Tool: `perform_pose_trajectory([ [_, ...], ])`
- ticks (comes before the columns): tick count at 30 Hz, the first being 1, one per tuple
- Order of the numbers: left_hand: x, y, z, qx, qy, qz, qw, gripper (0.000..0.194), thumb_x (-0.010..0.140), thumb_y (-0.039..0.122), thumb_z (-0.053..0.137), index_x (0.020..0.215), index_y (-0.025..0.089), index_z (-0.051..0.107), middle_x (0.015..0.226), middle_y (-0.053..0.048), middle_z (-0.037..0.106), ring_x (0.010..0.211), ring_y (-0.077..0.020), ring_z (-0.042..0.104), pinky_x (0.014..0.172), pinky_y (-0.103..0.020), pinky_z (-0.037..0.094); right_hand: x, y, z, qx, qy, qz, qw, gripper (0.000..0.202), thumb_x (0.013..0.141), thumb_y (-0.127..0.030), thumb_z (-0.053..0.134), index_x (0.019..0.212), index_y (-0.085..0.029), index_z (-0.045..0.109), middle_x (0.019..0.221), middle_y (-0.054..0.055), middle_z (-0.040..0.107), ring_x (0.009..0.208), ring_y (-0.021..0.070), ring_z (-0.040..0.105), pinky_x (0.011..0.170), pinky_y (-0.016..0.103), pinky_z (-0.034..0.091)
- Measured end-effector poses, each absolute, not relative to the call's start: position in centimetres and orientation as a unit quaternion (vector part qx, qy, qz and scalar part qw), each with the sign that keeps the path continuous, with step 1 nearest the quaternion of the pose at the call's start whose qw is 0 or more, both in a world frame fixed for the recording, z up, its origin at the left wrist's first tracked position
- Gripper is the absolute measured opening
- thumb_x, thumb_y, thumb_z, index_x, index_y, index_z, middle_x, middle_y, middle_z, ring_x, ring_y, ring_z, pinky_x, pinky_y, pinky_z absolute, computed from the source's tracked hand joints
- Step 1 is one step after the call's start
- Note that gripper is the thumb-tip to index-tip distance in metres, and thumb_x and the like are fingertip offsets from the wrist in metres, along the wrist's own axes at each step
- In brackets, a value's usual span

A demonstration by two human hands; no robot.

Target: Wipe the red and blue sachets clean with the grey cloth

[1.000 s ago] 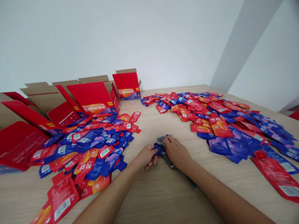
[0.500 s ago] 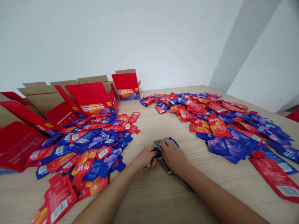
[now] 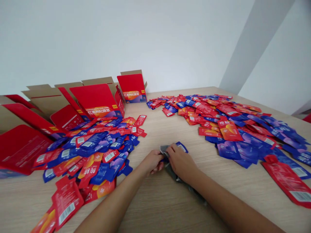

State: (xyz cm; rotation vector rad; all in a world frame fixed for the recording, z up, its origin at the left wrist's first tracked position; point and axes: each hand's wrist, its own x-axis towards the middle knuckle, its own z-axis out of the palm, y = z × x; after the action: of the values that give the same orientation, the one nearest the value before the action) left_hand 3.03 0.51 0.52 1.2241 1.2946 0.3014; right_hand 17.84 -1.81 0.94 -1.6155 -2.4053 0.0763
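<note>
At the middle of the table, my left hand (image 3: 153, 161) is closed on the left end of a blue sachet (image 3: 182, 147). My right hand (image 3: 182, 163) is closed over a grey cloth (image 3: 173, 174), pressing it against the same sachet. A printed white label shows on the sachet's far right end, beyond my right fingers. The cloth trails down under my right wrist, and a fold of it sticks out between the two hands. Most of the sachet is hidden by fingers and cloth.
A heap of red and blue sachets (image 3: 93, 140) lies to the left, and a wider heap (image 3: 228, 129) spreads to the right. Behind the left heap stand open red cartons (image 3: 94, 97), with another carton (image 3: 132, 87) by the wall. A red sachet (image 3: 286, 179) lies at the near right.
The view has shifted slightly. Both hands keep their hold on the sachet and cloth, and slightly more of the sachet's label shows past my right hand.
</note>
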Motion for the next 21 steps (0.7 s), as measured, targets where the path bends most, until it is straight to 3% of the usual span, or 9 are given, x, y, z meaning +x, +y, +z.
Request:
perform_pose_trajectory([
  [6,2.9,0.4,0.4,0.509,0.550,0.165,0.641,0.017,0.084,0.031,0.041,0.076,0.018,0.049,0.034,0.009,0.044,0.023,-0.0052,0.025,0.027,-0.014,0.018,19.6,0.3,0.8,-0.668,-0.743,0.001,0.036,0.022,0.092,-0.019,0.033,0.106,-0.018,0.051,0.104,0.009,0.054,0.081,0.0171,0.061,0.057,0.024,0.038],
  [9,2.6,0.4,0.1,0.479,0.515,0.229,0.673,0.018,0.080,0.035,0.048,0.074,0.018,0.049,0.041,0.007,0.049,0.027,-0.0048,0.032,0.029,-0.014,0.024,21.7,1.0,0.7,-0.707,-0.706,0.001,0.044,0.024,0.093,-0.021,0.032,0.106,-0.016,0.051,0.105,0.010,0.054,0.079,0.0183,0.062,0.054,0.025,0.036],
  [13,2.4,0.8,-0.4,0.452,0.481,0.314,0.683,0.020,0.073,0.034,0.059,0.079,0.015,0.055,0.054,0.003,0.056,0.040,-0.0063,0.047,0.038,-0.016,0.037,23.4,1.3,0.1,-0.711,-0.686,0.039,0.149,0.024,0.093,-0.026,0.032,0.105,-0.018,0.051,0.105,0.008,0.055,0.083,0.0181,0.059,0.060,0.026,0.039],
  [18,2.2,1.9,-0.5,0.470,0.500,0.330,0.648,0.030,0.066,0.011,0.054,0.093,0.012,0.065,0.056,0.004,0.056,0.045,-0.0053,0.048,0.048,-0.017,0.041,24.6,1.9,0.1,-0.678,-0.653,0.043,0.335,0.025,0.092,-0.030,0.032,0.104,-0.019,0.050,0.100,0.008,0.055,0.092,0.0207,0.054,0.074,0.031,0.042],
  [21,2.2,2.0,-0.4,0.489,0.529,0.292,0.629,0.036,0.066,0.009,0.050,0.098,0.010,0.066,0.052,0.003,0.055,0.045,-0.0075,0.050,0.049,-0.019,0.042,23.6,1.0,0.7,-0.625,-0.684,0.047,0.373,0.022,0.091,-0.028,0.034,0.102,-0.019,0.051,0.101,0.009,0.054,0.093,0.0203,0.053,0.078,0.031,0.042],
])
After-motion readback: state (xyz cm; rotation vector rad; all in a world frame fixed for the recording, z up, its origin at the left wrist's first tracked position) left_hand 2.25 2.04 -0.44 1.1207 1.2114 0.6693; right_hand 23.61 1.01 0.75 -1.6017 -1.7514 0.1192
